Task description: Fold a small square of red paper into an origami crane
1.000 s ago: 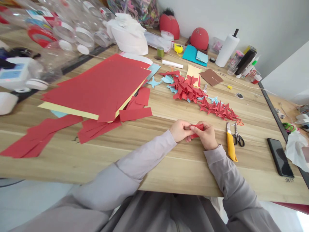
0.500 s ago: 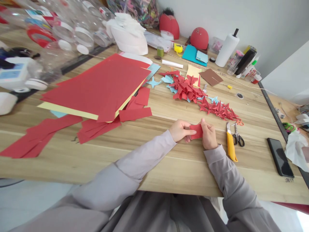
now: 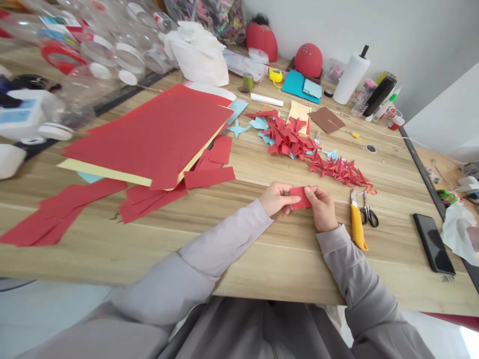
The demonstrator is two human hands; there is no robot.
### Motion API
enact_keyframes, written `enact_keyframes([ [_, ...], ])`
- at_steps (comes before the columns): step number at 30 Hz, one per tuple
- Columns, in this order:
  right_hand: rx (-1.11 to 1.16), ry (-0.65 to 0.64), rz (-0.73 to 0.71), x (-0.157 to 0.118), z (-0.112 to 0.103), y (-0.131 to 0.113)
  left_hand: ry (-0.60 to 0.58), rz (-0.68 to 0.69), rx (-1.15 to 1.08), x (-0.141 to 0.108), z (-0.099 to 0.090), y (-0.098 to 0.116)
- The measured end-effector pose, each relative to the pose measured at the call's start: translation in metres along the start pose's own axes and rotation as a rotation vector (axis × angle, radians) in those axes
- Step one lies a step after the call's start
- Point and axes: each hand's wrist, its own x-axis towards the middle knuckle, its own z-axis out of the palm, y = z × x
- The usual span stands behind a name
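The table [image 3: 269,264] is lit brightly and softly; far-left bottles [image 3: 97,47] are blurred and stretched; near-right floor [image 3: 470,340] is washed out.

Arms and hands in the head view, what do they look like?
The left sleeve and right sleeve match: long, loose, plain greyish mauve, creased, with no print that I can see. The right one ends in a cuff at the wrist. The left hand and right hand are bare, without gloves.
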Motion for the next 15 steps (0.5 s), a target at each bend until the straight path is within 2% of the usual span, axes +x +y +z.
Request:
enact_keyframes([
  [5, 0.014, 0.069, -0.022, 0.000, 0.000, -0.001, 0.007, -0.007, 0.058, -0.001, 0.004, -0.001],
  [9, 0.025, 0.037, -0.073, 0.000, 0.001, -0.001, 0.007, -0.023, 0.105, -0.002, 0.009, -0.005],
  [15, 0.010, 0.047, -0.035, -0.001, 0.001, 0.000, -0.007, -0.038, 0.068, -0.001, 0.010, -0.007],
])
